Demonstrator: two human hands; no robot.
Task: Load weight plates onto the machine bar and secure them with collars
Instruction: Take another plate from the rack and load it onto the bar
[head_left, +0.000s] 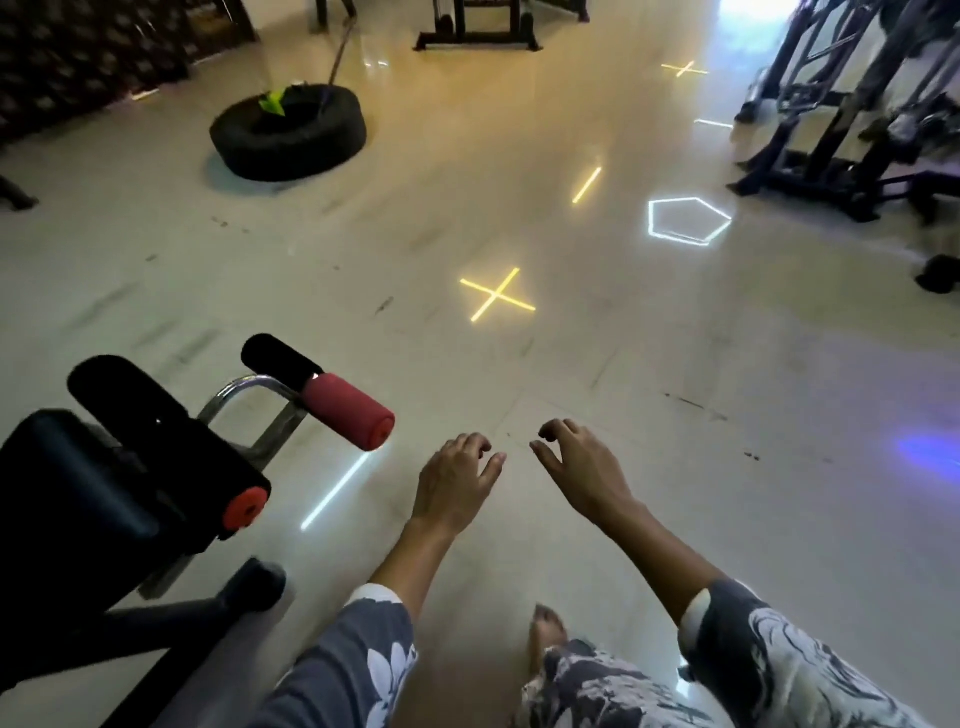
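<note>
Fingers (563, 428) loosely curled, your left hand (457, 483) and right hand (576, 467) hover empty, close together, above the floor (675, 364) near its front edge. What seems to be the machine (852, 119), badly blurred, stands at its far right corner.

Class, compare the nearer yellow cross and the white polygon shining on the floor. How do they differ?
The yellow cross is two crossed lines; the white polygon is a closed outline. The cross lies nearer the camera, the polygon farther right. Both are thin bright lines on the glossy floor.
</note>
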